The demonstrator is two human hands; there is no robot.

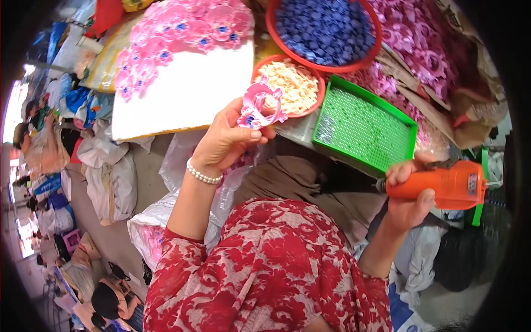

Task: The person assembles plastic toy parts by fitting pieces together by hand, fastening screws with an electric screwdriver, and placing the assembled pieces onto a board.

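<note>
My left hand [231, 131] pinches a pink ring-shaped plastic part [252, 105] with a small blue piece at its lower edge. It is raised in front of a red bowl [319, 91] of cream-coloured small pieces. A beaded bracelet [202, 174] circles that wrist. On the right, my right hand [408, 207] is wrapped round an orange electric screwdriver [451, 185], its tip pointing left. Just beyond the tool lies a green perforated tray [368, 124], with small metal screws gathered at its left end.
Many pink parts with blue pieces [191, 25] cover the far side of a white board [171, 105]. A larger red basin [338, 68] holds blue pieces [326, 30]. Loose pink parts [412, 39] are heaped at the right. White sacks [113, 177] and other people [113, 301] are at the left.
</note>
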